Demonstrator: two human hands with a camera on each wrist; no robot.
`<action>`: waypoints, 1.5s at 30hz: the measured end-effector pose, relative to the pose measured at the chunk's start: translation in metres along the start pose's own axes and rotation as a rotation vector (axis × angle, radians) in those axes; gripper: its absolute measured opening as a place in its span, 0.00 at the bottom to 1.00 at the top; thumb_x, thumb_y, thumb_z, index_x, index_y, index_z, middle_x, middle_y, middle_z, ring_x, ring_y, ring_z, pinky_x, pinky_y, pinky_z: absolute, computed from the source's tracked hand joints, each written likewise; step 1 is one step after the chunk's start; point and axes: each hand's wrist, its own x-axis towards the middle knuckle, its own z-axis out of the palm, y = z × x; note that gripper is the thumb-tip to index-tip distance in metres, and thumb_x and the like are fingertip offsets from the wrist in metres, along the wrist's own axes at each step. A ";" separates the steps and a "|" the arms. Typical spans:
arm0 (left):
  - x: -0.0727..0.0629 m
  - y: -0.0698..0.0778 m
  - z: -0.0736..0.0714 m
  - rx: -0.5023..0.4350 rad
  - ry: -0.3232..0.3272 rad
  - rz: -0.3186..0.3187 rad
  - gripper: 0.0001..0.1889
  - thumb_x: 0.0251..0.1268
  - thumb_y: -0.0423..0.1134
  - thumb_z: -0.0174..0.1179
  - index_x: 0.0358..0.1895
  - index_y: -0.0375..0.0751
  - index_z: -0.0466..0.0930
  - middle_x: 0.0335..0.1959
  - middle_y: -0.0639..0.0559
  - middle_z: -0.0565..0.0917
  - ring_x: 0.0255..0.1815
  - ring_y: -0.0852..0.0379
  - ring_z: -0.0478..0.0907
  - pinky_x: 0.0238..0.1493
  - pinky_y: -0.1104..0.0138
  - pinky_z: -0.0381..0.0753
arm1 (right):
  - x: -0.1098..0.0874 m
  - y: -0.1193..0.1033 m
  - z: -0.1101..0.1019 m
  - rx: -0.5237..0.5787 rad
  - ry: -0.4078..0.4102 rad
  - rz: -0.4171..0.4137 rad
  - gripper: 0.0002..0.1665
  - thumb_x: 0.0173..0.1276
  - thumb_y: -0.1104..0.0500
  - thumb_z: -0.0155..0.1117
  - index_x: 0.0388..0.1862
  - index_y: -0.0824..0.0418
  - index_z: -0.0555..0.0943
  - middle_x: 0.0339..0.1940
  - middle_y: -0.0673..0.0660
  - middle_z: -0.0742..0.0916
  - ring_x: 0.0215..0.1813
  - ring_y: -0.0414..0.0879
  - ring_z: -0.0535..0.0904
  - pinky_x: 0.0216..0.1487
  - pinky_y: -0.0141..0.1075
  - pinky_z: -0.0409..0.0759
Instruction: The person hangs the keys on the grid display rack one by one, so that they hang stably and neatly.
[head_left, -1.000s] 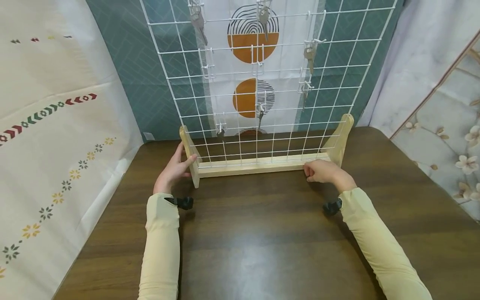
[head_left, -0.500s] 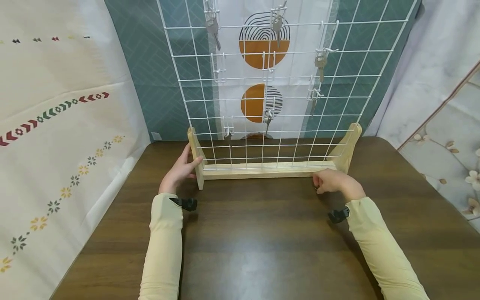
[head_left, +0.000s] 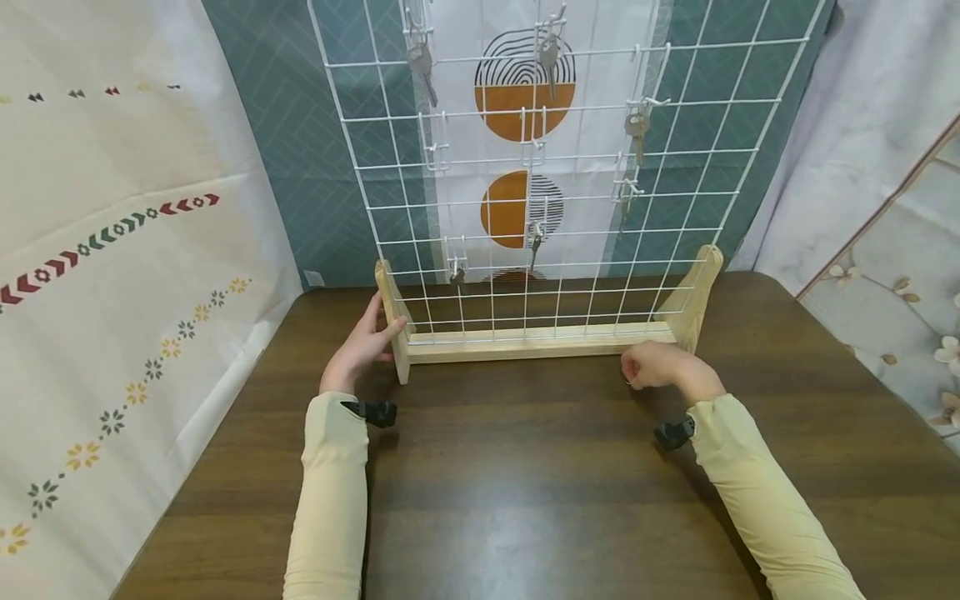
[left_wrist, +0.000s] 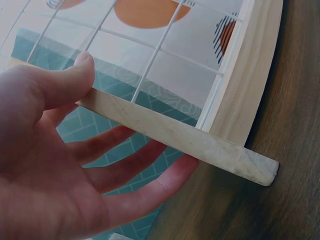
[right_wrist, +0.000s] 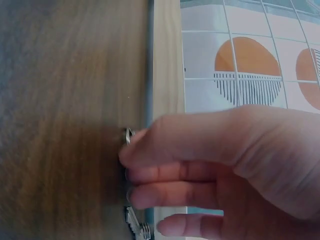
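A white wire grid (head_left: pixel 525 192) stands upright in a pale wooden stand (head_left: pixel 525 343) at the back of the table. My left hand (head_left: pixel 363 346) grips the stand's left end piece, thumb on one side and fingers on the other, as the left wrist view shows. Close to the base's right end, my right hand (head_left: pixel 660 367) is low at the table. In the right wrist view its thumb and fingertips pinch a small metal key (right_wrist: pixel 128 135), mostly hidden by them. A toothed key blade with rings (right_wrist: pixel 132 220) shows below the fingers.
Several keys hang from hooks on the grid, among them one key (head_left: pixel 637 127) at the right and one key (head_left: pixel 422 62) at the upper left. Patterned cloths hang behind and beside the brown table (head_left: pixel 495 467).
The head view has shifted, so the grid and stand sit lower and further right in it. Both hands keep nearly the same places at the stand.
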 end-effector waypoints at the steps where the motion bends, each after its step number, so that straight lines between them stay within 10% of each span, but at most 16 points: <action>1: 0.000 0.000 0.000 0.003 0.002 -0.001 0.39 0.76 0.44 0.48 0.78 0.61 0.31 0.75 0.35 0.50 0.70 0.29 0.61 0.56 0.37 0.73 | 0.000 0.000 0.000 0.011 -0.008 -0.011 0.04 0.54 0.67 0.64 0.25 0.60 0.78 0.23 0.49 0.77 0.27 0.41 0.69 0.30 0.31 0.67; 11: 0.003 -0.008 0.002 0.034 0.014 -0.002 0.39 0.76 0.46 0.48 0.78 0.63 0.30 0.75 0.36 0.50 0.69 0.30 0.62 0.56 0.39 0.75 | -0.002 -0.002 0.003 -0.033 0.010 -0.104 0.07 0.56 0.63 0.66 0.23 0.56 0.77 0.21 0.46 0.76 0.25 0.38 0.67 0.28 0.30 0.65; 23: -0.005 0.004 0.000 0.028 -0.019 -0.008 0.39 0.76 0.44 0.47 0.78 0.58 0.30 0.75 0.34 0.48 0.70 0.29 0.60 0.55 0.37 0.74 | -0.018 -0.034 -0.019 -0.023 0.324 -0.195 0.13 0.56 0.63 0.65 0.21 0.50 0.71 0.19 0.43 0.73 0.24 0.35 0.66 0.28 0.29 0.64; 33: -0.014 0.020 0.004 0.014 -0.026 -0.035 0.39 0.77 0.41 0.46 0.78 0.57 0.29 0.76 0.34 0.47 0.71 0.29 0.58 0.59 0.36 0.70 | -0.035 -0.074 -0.079 -0.154 0.692 -0.321 0.10 0.55 0.68 0.64 0.25 0.55 0.73 0.21 0.48 0.77 0.26 0.39 0.71 0.28 0.33 0.67; 45: 0.005 -0.006 -0.001 0.050 -0.007 0.001 0.40 0.76 0.46 0.48 0.78 0.63 0.29 0.74 0.36 0.49 0.69 0.30 0.61 0.54 0.40 0.77 | -0.023 -0.125 -0.183 -0.211 0.848 -0.376 0.04 0.60 0.68 0.60 0.29 0.61 0.75 0.24 0.54 0.80 0.30 0.44 0.73 0.32 0.35 0.67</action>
